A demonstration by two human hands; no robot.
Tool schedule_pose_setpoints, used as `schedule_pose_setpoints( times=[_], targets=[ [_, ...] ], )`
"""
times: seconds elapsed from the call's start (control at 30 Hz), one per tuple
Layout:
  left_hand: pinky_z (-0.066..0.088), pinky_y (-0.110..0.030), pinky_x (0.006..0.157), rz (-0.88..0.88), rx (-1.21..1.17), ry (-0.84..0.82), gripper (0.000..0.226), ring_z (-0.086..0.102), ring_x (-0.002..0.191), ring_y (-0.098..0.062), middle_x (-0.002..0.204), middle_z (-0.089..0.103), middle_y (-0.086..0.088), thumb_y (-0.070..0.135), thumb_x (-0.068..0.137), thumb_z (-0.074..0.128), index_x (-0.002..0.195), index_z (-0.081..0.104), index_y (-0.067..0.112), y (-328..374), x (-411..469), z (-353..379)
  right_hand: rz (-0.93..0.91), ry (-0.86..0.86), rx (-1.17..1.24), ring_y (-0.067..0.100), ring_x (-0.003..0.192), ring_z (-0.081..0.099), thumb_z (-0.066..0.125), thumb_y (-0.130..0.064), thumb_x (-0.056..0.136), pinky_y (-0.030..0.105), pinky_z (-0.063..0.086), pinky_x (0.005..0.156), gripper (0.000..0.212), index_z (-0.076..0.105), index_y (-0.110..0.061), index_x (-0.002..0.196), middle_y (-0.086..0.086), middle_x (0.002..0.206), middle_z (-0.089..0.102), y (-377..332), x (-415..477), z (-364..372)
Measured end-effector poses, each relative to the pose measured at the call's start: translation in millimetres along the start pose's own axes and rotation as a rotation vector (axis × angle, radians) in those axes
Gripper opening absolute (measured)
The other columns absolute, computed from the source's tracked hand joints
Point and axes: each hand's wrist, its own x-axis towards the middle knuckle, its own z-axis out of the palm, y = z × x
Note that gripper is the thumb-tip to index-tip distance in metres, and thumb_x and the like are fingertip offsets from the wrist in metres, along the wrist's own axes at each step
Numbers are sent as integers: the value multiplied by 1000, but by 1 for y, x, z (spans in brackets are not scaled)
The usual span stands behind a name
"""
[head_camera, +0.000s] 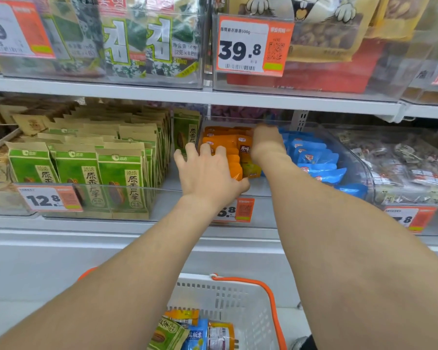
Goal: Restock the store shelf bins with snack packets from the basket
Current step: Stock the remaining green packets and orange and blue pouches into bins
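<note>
Basket [238, 296], white with orange handle, sits below both forearms. Four loose packs [195, 335] show in it: one green, one blue, two orange.

Both grips are up in one clear bin [363, 170] on the middle shelf [111, 223].

- Left grip [208, 173]: fingers spread and bent over the orange packs [223, 142], thumb tucked against the near end of the stack. It holds the stack.
- Right grip [267, 145]: just right of the left grip and deeper in, between the orange packs and the blue packs [314, 157]. Fingers are hidden and blurred, so I can't tell how open it is or whether it holds anything.

Left of the left grip are green packs [79, 173], three across the front row with more rows behind. Right of the right grip, past the blue packs, are clear-wrapped packs [402, 157] in the next bin.

Three price tags run along this shelf front:
- the "12.8" tag [48, 199], below-left of the left grip
- a hidden tag [244, 210], partly covered by the left wrist
- a third tag [410, 218], below-right of the right grip

Above both grips are seaweed packs [137, 41] and a "39.8" tag [253, 46].
</note>
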Motion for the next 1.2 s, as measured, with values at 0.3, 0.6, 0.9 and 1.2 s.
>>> schedule_pose_setpoints(
  times=[0.3,0.6,0.9,1.2],
  targets=[
    [33,-55,109,26,7,34,100,42,130,-39,142,54,-9,97,72,44,135,58,20,-4,-3,-2,192,37,20,42,131,49,82,-21,84,46,53,94,82,35,-9,150,24,147,41,9,-14,-8],
    [29,-53,118,164,-269,-9,93,36,144,-33,156,39,-11,76,89,58,154,37,14,-30,-18,-11,76,-121,190,34,107,61,54,-16,95,42,52,87,34,59,-8,127,16,128,61,-21,-80,-36],
    [47,-50,108,314,-316,132,61,50,135,-31,148,47,-9,31,95,73,147,48,10,-69,-79,-26,-195,163,84,38,97,66,51,-24,100,40,43,67,23,48,-10,118,13,108,65,-39,-152,-50],
    [50,-44,81,335,-247,-17,20,59,98,-30,105,64,-1,16,89,68,109,66,17,-118,-154,4,-518,-180,7,35,85,59,48,-34,98,35,41,66,21,59,-16,99,11,96,62,-47,-229,6]
  ],
)
